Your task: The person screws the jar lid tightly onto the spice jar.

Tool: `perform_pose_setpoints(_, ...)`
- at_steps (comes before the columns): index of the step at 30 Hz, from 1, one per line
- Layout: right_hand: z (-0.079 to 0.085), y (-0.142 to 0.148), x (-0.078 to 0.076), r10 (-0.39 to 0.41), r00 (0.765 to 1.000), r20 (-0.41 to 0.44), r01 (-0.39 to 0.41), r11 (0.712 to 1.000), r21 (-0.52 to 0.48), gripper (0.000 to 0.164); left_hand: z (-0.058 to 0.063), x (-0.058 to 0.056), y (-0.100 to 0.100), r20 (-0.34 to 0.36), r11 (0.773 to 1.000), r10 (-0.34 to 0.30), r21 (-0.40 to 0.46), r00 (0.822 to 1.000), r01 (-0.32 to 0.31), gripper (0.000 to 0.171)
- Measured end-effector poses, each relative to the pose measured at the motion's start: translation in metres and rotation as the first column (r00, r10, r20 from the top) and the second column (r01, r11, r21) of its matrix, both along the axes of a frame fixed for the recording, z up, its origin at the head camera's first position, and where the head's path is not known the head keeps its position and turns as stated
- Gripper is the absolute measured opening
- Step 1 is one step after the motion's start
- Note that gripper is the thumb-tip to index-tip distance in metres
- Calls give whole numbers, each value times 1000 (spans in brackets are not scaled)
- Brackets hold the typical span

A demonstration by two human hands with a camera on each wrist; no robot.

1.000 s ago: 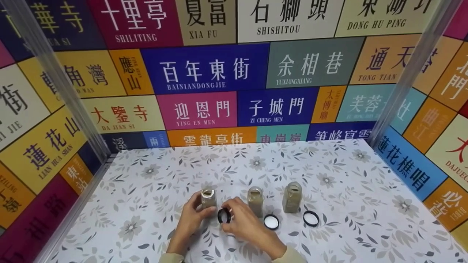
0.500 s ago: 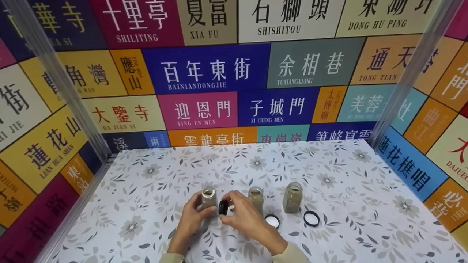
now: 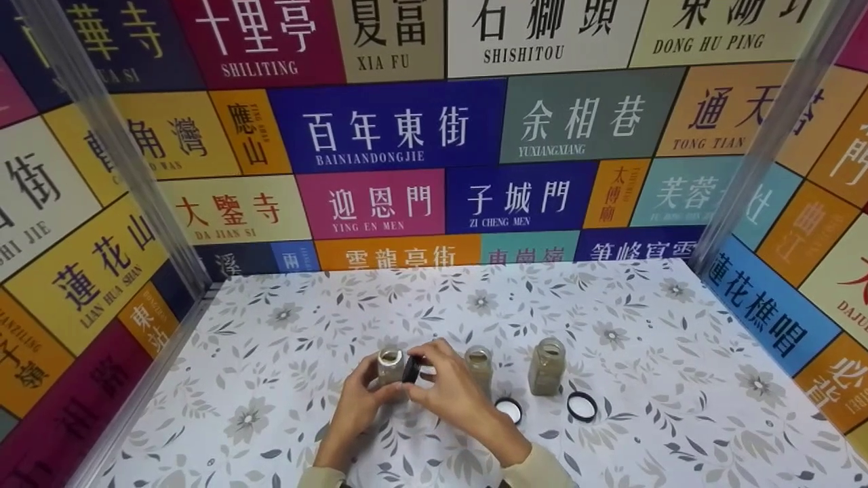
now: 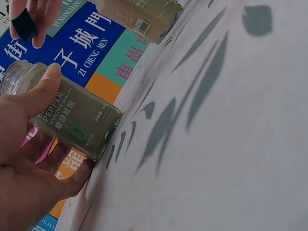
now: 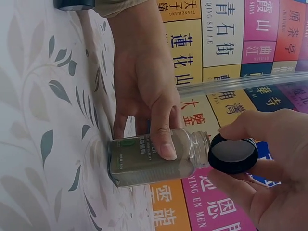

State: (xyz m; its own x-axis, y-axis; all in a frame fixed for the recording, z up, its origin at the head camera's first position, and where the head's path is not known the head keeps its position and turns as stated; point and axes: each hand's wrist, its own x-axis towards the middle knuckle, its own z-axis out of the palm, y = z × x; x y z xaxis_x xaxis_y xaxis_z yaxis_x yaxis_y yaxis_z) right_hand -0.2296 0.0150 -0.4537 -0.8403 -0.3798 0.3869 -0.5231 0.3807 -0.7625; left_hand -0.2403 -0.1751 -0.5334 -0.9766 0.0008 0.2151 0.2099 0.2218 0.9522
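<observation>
On the tabletop, a square glass jar of pepper (image 4: 77,113) stands upright and uncapped, filled with grey-brown powder. My left hand (image 3: 359,394) grips its body, thumb across the label. Beside the jar's mouth, my right hand (image 3: 451,390) pinches a round black lid (image 5: 234,154) between thumb and fingers. The lid is tipped on its side, its pale inner face showing in the right wrist view. To the right are two similar uncapped jars: a middle jar (image 3: 480,366), partly behind my right hand, and a right jar (image 3: 547,369).
In front of those jars, a black-rimmed lid (image 3: 508,411) and another lid (image 3: 582,407) lie with white insides up. The table (image 3: 285,359) has a leaf-patterned white cover. Sign-printed walls (image 3: 386,129) rise at the back and both sides.
My right hand has brought the lid up and left, close to the jar's mouth. The lid has turned from face-on to edge-on in the head view. The left hand keeps its hold.
</observation>
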Motion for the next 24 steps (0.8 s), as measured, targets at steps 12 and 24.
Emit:
perform_pose_setpoints(12, -1, -7, -8, 24, 1000, -15, -26, 992, -126, 44, 0, -1, 0, -6, 1000, -1, 12, 1000, 2, 62)
perform_pose_setpoints(24, -14, -17, -13, 33, 994, -106, -48, 989, -139, 48, 1, 1, 0, 20, 1000, 7, 9, 1000, -7, 64)
